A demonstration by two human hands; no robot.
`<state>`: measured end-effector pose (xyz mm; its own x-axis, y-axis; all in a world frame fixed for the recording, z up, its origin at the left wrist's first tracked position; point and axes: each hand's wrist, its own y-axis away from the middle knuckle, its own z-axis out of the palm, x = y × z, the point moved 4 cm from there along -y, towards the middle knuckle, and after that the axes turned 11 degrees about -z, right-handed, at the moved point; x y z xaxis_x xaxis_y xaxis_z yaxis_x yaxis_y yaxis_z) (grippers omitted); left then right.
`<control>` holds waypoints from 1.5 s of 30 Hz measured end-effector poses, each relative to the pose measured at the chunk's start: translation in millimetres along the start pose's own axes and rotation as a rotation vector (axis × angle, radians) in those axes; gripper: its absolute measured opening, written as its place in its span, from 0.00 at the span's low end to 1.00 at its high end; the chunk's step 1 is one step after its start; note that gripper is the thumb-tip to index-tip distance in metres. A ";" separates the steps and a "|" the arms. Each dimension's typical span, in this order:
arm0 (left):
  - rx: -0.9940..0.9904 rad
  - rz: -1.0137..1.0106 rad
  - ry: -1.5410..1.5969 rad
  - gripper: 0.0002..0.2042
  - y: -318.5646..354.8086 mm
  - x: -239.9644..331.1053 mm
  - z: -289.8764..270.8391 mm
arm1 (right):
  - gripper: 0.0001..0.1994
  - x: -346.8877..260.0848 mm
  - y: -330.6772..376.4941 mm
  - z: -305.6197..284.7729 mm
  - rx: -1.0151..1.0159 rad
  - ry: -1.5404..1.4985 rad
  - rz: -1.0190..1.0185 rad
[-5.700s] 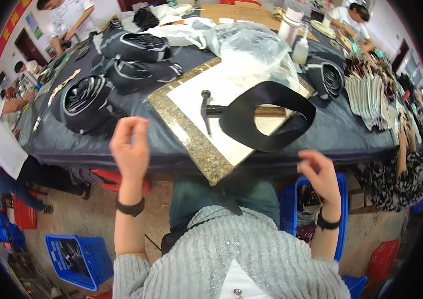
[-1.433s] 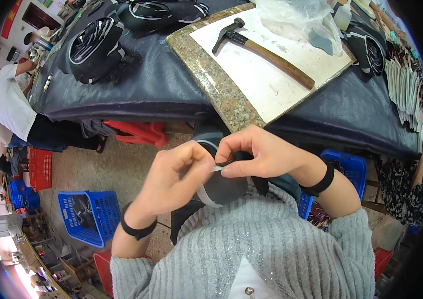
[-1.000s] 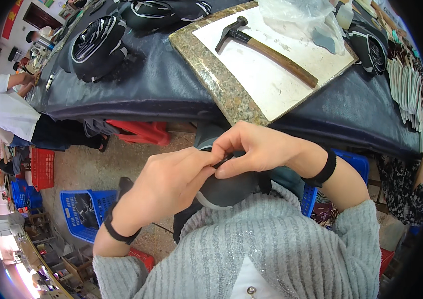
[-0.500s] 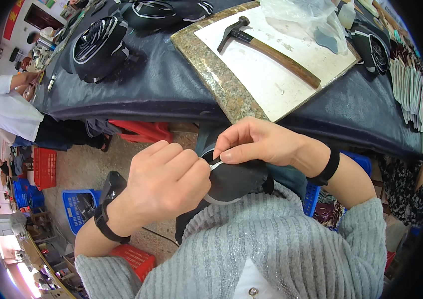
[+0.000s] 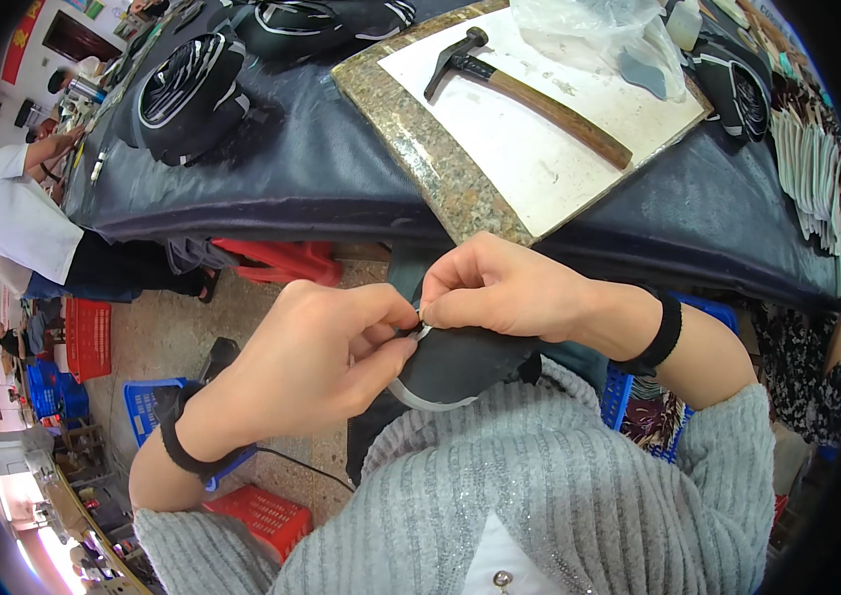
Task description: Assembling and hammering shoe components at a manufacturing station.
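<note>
Both hands, left (image 5: 326,347) and right (image 5: 500,290), are pinching a dark curved leather piece (image 5: 460,362) below the bench (image 5: 341,178), where a wooden-handled hammer (image 5: 529,91) is lying on a white slab (image 5: 539,149).

The left hand (image 5: 316,357) and right hand (image 5: 500,293) meet fingertip to fingertip over a leather piece (image 5: 460,362) held just below them, near the person's chest. Beyond the hands stands the table (image 5: 341,178). On it, ahead of the right hand, lies a stone slab (image 5: 420,139) with a hammer (image 5: 529,94) on top. Far left of the hands sits a co-worker (image 5: 19,228).

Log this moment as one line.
left hand: pinching black leather piece | right hand: pinching same edge | hammer: on slab
</note>
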<state>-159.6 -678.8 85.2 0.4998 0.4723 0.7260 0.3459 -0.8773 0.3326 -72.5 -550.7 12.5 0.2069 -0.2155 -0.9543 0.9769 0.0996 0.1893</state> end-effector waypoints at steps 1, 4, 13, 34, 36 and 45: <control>-0.022 -0.010 -0.008 0.06 -3.0 -1.8 0.1 | 0.06 -0.5 -0.2 0.7 0.000 -0.001 0.001; -0.026 -0.017 -0.001 0.05 -6.5 -7.0 3.4 | 0.05 -0.9 -1.2 0.9 0.007 0.030 -0.028; 0.444 0.593 -0.807 0.08 1.0 -9.0 31.9 | 0.07 -6.3 -2.3 -1.3 0.140 0.067 0.148; 0.277 0.833 -0.600 0.06 -80.2 -12.6 59.3 | 0.08 32.3 49.8 -58.1 0.500 0.214 -0.160; 0.267 0.847 -0.611 0.05 -93.0 -8.3 54.4 | 0.09 34.9 48.4 -63.2 0.572 0.344 -0.245; -0.042 0.348 -0.113 0.09 -108.2 -26.7 49.3 | 0.06 26.6 53.6 -56.0 0.861 0.963 -0.312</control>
<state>-171.2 -592.3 0.1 0.6669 0.1493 0.7300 0.1082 -0.9887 0.1034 -17.7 -496.7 -15.7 0.1970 0.6885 -0.6980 0.7724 -0.5475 -0.3220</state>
